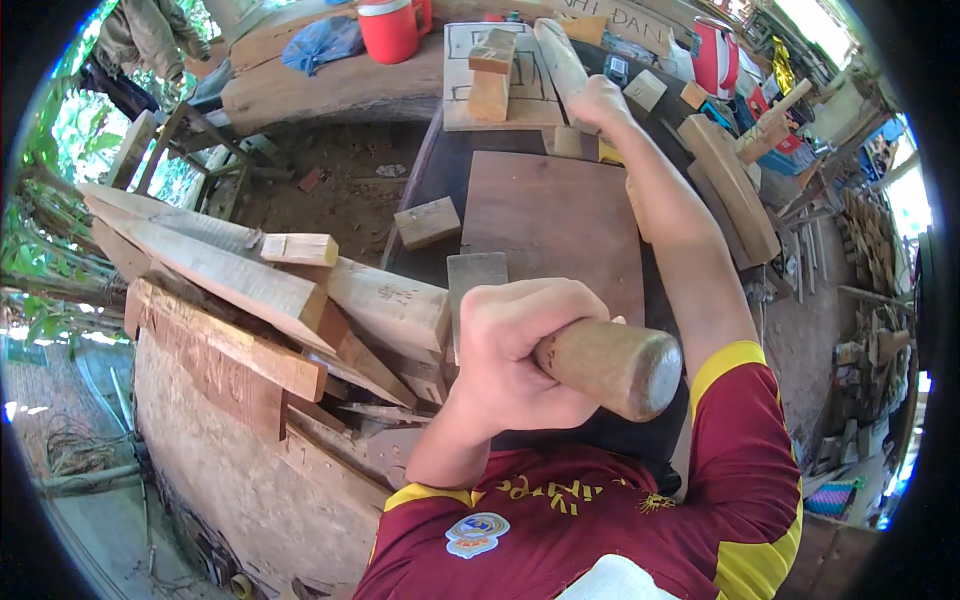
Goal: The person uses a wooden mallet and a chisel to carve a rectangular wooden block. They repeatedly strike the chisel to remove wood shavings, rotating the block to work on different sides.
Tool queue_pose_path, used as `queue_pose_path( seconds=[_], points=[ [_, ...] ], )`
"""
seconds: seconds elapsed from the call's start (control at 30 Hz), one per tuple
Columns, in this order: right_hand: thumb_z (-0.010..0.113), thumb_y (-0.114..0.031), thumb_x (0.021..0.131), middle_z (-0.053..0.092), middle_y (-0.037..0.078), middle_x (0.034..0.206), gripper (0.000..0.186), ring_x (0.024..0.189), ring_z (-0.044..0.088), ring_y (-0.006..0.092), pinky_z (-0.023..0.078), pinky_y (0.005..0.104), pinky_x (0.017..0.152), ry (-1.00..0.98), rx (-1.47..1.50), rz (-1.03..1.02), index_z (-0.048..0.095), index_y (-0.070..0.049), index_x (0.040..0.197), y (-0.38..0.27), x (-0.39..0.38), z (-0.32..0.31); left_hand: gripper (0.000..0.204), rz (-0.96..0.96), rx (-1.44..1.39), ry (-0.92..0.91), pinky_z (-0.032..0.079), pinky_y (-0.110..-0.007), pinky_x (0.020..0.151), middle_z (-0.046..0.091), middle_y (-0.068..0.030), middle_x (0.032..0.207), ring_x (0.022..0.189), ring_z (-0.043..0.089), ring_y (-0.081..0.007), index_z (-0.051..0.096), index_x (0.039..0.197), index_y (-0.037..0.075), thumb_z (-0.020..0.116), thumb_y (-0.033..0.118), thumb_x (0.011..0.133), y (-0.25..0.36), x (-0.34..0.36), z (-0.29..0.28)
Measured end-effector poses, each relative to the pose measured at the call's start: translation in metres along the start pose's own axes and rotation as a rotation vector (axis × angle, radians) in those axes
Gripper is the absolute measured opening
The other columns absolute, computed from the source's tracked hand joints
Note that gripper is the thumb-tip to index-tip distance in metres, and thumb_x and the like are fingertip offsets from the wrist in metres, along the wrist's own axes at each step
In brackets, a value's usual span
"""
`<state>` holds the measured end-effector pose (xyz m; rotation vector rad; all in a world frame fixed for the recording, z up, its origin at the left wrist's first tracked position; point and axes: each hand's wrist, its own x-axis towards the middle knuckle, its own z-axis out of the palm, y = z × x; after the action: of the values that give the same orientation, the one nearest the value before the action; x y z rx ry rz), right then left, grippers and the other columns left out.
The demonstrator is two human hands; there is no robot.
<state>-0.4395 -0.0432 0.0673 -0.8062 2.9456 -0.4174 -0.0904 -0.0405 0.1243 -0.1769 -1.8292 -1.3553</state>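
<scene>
I saw the left hand [530, 350] closed in a tight fist around a thick wooden cylinder [610, 368], held up in front of the chest, above the near part of the dark bench [666, 295]. The cylinder's long axis ran out of the fist toward the wearer's right, dipping slightly in my view, and its flat, pale round end faced right and up toward my camera. The fist hid its other end from me.

The right hand [602, 103] was stretched far forward over the bench, bunched against the near end of a pale rounded wooden piece [560, 60]. I could not tell how far its fingers closed on that. The piece's long axis pointed away from the wearer, its far end leaning left.

Just left of it I had a board with drawn lines [458, 90], bearing stacked wood blocks [489, 95]. A flat brown panel [555, 225] lay on the bench between the hands, with a loose wood block [428, 222] near its left edge.
</scene>
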Motion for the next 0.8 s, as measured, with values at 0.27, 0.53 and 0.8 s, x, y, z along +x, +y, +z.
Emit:
queue_pose_path(
  seconds=[0.27, 0.53, 0.8],
  points=[
    [0.063, -0.025, 0.091, 0.065, 0.017, 0.1, 0.045, 0.084, 0.068, 0.0274, 0.059, 0.0409, 0.066, -0.031, 1.546, -0.155, 0.052, 0.007, 0.121, 0.047, -0.102, -0.041, 0.018, -0.048, -0.012, -0.082, 0.042, -0.029, 0.048, 0.052, -0.0082, 0.057, 0.05, 0.053, -0.0239, 0.059, 0.068, 0.005, 0.071, 0.008, 0.056, 0.001, -0.006, 0.006],
    [0.08, -0.017, 0.071, 0.064, 0.01, 0.088, 0.051, 0.062, 0.064, 0.0185, 0.054, 0.0326, 0.058, -0.178, 1.229, -0.031, 0.056, 0.003, 0.111, 0.077, -0.195, -0.039, 0.017, -0.082, 0.137, -0.055, 0.043, -0.034, 0.049, 0.051, -0.0117, 0.057, 0.051, 0.054, -0.0315, 0.058, 0.067, 0.005, 0.068, 0.008, 0.054, -0.01, -0.007, 0.032],
    [0.072, -0.012, 0.072, 0.066, 0.012, 0.086, 0.043, 0.064, 0.066, 0.0181, 0.053, 0.0315, 0.058, 0.104, 0.939, 0.026, 0.057, 0.007, 0.108, 0.082, -0.193, -0.042, 0.019, -0.094, 0.183, -0.101, 0.044, -0.034, 0.05, 0.052, -0.012, 0.058, 0.054, 0.056, -0.0319, 0.059, 0.068, 0.006, 0.069, 0.009, 0.052, -0.009, -0.011, 0.036]
  ],
)
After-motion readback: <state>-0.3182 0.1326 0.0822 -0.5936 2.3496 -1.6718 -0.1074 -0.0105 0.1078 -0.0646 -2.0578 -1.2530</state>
